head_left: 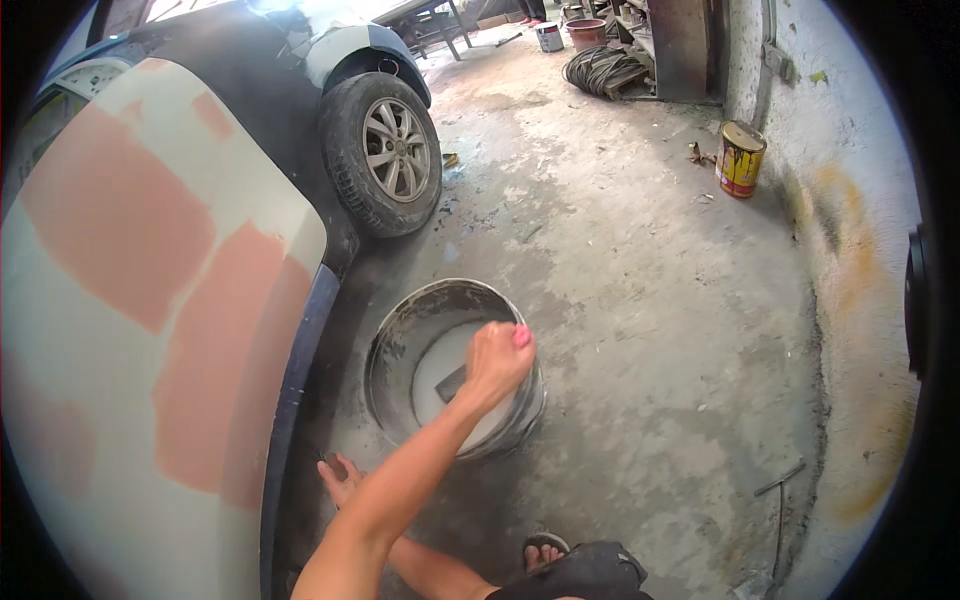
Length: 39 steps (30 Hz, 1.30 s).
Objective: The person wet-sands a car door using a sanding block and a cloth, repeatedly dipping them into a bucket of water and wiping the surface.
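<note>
My left hand [497, 362] is raised over a round, grime-streaked bucket [388, 330], closed in a fist. Something small and bright pink [522, 336] shows at the fist's right side; its kind is unclear. Cloudy whitish liquid [432, 362] lies in the bucket. A flat, dark, squared piece [450, 386] shows in it beside my left wrist. Low by the car's side, my right hand [343, 487] reaches across beneath my left forearm, its visible fingers apart; a dark patch shows at them. The car's pale panel [262, 150] carries several pinkish-brown patches [120, 220].
The car's wheel [385, 150] stands beyond the bucket. A yellow can [741, 160] is near the right wall, with a T-shaped metal tool [780, 490] farther down. Coiled cable [603, 72], a reddish-brown tub [587, 34] and a white can [549, 38] sit at the back. My sandalled foot [543, 552] is below.
</note>
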Each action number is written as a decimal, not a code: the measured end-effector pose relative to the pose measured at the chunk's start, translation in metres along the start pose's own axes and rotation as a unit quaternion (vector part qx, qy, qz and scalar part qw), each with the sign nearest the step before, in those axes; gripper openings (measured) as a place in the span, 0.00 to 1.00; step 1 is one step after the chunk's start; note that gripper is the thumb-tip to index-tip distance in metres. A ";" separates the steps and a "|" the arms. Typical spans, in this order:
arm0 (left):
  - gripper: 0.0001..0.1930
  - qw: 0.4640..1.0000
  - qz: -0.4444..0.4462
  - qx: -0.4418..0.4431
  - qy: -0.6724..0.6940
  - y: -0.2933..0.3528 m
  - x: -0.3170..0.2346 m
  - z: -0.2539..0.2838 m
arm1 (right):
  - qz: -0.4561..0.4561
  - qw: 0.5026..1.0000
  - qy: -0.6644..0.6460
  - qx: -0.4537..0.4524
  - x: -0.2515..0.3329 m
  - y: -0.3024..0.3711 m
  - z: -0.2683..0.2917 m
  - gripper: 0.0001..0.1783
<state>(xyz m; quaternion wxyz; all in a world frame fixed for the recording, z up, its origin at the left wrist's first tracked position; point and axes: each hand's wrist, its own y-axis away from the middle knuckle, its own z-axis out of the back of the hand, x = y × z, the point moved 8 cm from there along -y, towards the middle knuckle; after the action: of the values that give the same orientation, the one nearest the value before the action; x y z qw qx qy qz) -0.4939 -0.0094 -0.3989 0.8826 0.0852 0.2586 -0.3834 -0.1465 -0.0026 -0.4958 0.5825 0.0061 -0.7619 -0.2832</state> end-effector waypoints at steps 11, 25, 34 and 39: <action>0.29 0.974 -0.021 0.227 -0.006 0.010 0.103 -0.078 | -0.041 0.995 -0.090 -0.029 -0.006 -0.031 -0.007 0.49; 0.26 0.899 -0.007 0.409 -0.155 0.077 0.084 -0.048 | -0.015 0.980 -0.186 -0.063 -0.012 -0.024 -0.020 0.49; 0.06 0.961 0.012 0.097 -0.260 0.065 0.051 0.309 | 0.217 0.947 -0.167 -0.167 0.112 -0.039 -0.024 0.43; 0.13 0.732 -0.217 0.036 -0.645 0.119 0.019 0.489 | 0.380 0.900 -0.118 -0.176 0.149 0.023 -0.089 0.43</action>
<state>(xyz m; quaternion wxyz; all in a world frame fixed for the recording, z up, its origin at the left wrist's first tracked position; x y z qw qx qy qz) -0.2057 -0.1099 0.0018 0.7266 -0.2096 -0.3754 -0.5359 -0.1077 -0.0720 -0.3393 0.5429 -0.4200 -0.7075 -0.1683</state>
